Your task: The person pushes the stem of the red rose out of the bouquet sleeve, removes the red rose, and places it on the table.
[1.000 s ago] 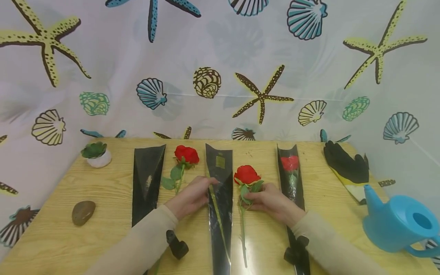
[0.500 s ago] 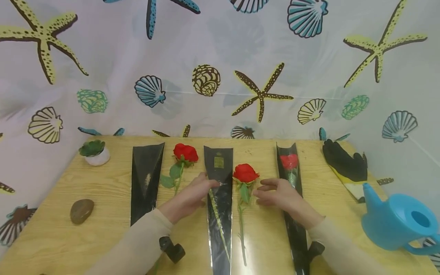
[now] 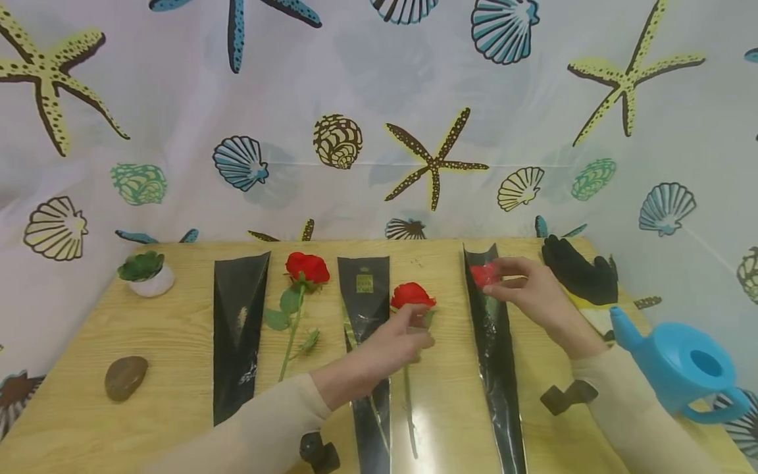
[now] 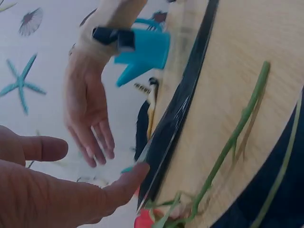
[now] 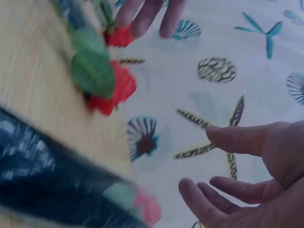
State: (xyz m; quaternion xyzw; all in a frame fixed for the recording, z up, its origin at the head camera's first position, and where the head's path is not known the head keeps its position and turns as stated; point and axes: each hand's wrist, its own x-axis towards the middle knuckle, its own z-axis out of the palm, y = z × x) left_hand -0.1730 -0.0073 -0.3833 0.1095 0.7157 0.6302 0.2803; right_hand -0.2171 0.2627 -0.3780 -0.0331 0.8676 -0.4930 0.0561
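Observation:
My left hand [image 3: 379,355] hovers over the middle of the table with its fingers extended and holding nothing. It is nearest the red rose [image 3: 411,294], whose stem runs toward me, and the black flower sleeve [image 3: 368,313] beside it. Farther right, my right hand [image 3: 530,289] reaches across the top of another black sleeve [image 3: 494,368] that has a red rose [image 3: 482,274] inside. From the right wrist view, the right hand's fingers [image 5: 204,204] are parted and stand off the sleeve. A third sleeve [image 3: 233,336] and another loose rose [image 3: 308,268] lie to the left.
A potted succulent [image 3: 148,273] and a brown stone [image 3: 126,377] are on the left. Black-and-yellow gloves [image 3: 583,273] and a blue watering can [image 3: 687,368] stand at the right. A patterned cloth [image 3: 284,210] hangs behind the wooden table.
My right hand has let go of the middle rose and moved right and up to the right sleeve. My left hand has shifted right, from the middle sleeve toward that rose.

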